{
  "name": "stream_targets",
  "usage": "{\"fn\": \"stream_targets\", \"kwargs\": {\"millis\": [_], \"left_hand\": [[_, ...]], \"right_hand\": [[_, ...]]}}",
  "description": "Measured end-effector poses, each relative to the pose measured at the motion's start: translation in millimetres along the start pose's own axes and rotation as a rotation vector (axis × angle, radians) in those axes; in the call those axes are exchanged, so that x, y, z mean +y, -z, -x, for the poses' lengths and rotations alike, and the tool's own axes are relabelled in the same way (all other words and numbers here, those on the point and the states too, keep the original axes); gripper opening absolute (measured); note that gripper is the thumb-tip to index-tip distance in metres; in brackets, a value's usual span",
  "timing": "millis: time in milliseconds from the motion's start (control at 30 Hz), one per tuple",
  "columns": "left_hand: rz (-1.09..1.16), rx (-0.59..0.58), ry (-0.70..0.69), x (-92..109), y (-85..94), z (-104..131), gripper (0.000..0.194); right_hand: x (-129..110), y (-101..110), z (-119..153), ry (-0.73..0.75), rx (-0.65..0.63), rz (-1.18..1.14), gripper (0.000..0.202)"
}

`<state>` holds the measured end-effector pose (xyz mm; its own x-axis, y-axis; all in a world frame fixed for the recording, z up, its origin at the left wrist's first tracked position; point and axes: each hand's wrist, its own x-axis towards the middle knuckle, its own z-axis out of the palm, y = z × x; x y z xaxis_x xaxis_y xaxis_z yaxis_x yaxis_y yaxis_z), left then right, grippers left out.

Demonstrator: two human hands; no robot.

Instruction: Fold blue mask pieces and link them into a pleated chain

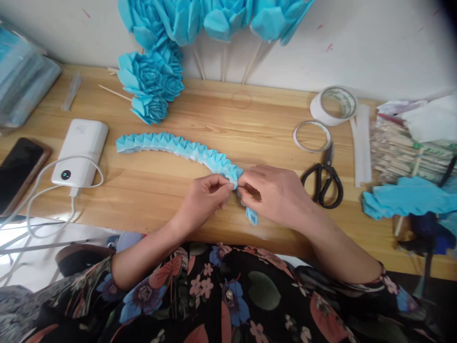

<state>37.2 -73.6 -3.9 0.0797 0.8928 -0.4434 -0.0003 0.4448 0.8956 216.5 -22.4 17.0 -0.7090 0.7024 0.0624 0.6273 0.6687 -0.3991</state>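
Observation:
A long strip of blue folded crepe paper (182, 146) lies curved across the wooden table, its pleats standing up in a row. Near its right end, my left hand (209, 195) pinches the strip's lower edge between thumb and forefinger. My right hand (274, 193) grips the same strip just beside it, fingers bent and thumb tips almost meeting. A short loose tail of the blue paper hangs below my right fingers. Part of the strip between the hands is hidden by the fingers.
Blue paper roses (150, 78) on sticks stand at the back. Black-handled scissors (326, 178), a thin tape ring (296, 136) and a white tape roll (317, 107) lie to the right, before bundled sticks (396, 147). A power bank (80, 147) and phone (21, 166) are left.

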Motion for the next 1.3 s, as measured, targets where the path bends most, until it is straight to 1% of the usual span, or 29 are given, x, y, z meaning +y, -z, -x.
{"fn": "stream_targets", "kwargs": {"millis": [233, 400, 567, 700, 833, 900, 967, 1033, 1133, 1300], "left_hand": [[-0.003, 0.016, -0.006, -2.6, -0.1, -1.3, 0.020], [-0.033, 0.030, 0.005, -2.7, -1.1, -0.7, 0.016], [-0.052, 0.056, -0.012, -2.5, -2.8, -1.1, 0.018], [-0.043, 0.062, -0.021, -2.8, -2.9, -0.7, 0.018], [0.013, 0.015, -0.012, -2.0, 0.0, 2.4, 0.020], [0.055, -0.007, -0.010, -1.0, 1.2, 4.3, 0.025], [0.045, -0.024, -0.004, 0.0, 1.3, 5.6, 0.030], [0.006, -0.035, 0.001, 0.6, -0.1, 5.9, 0.029], [-0.016, -0.027, -0.019, 0.3, -3.1, 5.1, 0.025], [-0.099, 0.022, -0.079, -3.3, -5.6, 4.2, 0.025]], "right_hand": [[1.0, 1.8, -0.8, -0.022, -0.008, -0.057, 0.012], [6.3, 7.2, -4.5, -0.102, -0.085, -0.276, 0.011], [14.0, 8.8, -8.2, -0.177, -0.168, -0.507, 0.010], [17.8, 8.4, -10.4, -0.229, -0.223, -0.629, 0.010], [19.7, 9.0, -11.5, -0.256, -0.231, -0.651, 0.011], [20.2, 9.3, -11.3, -0.263, -0.221, -0.641, 0.010], [20.3, 9.2, -10.9, -0.262, -0.222, -0.631, 0.010], [19.8, 8.6, -10.6, -0.247, -0.229, -0.627, 0.010], [18.1, 7.0, -10.5, -0.209, -0.238, -0.626, 0.010], [15.0, 4.1, -10.2, -0.181, -0.232, -0.636, 0.010]]}}
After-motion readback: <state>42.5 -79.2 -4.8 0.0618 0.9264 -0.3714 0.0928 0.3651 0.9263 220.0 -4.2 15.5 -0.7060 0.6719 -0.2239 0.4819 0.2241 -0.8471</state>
